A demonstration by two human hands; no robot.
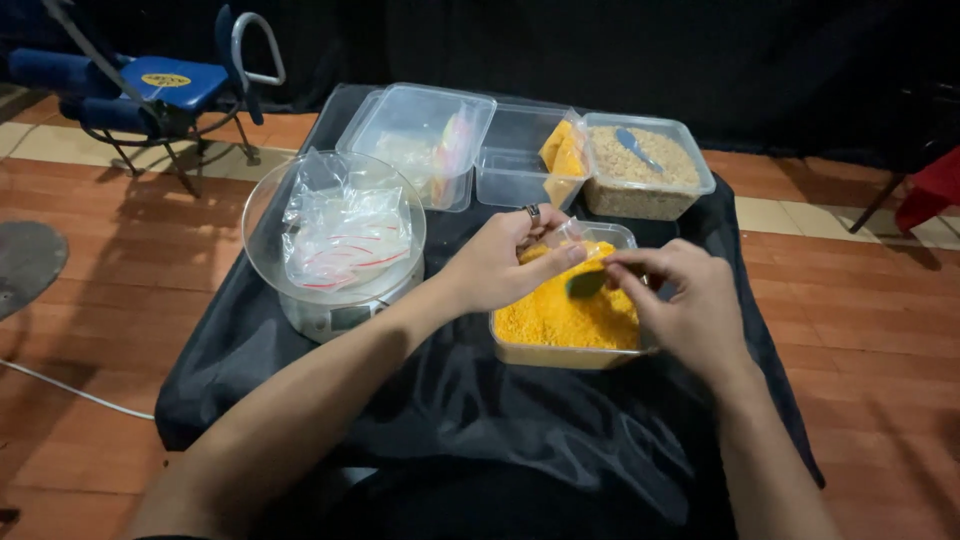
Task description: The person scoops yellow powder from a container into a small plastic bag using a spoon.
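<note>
My left hand (497, 262), with a ring on one finger, pinches the edge of a small clear plastic bag (573, 240) holding some yellow powder, above a clear tub of yellow powder (563, 320). My right hand (683, 303) grips the bag's other side at the same tub. A small green scoop (585, 284) shows between the two hands, over the powder; which fingers hold it is hidden.
A clear bowl of empty zip bags (340, 235) sits on a metal scale (335, 310) at left. Behind stand a lidded clear box (420, 130), a box with filled yellow bags (530, 155) and a tub of brown grains with a blue scoop (643, 165). Blue exercise equipment (160, 85) stands far left.
</note>
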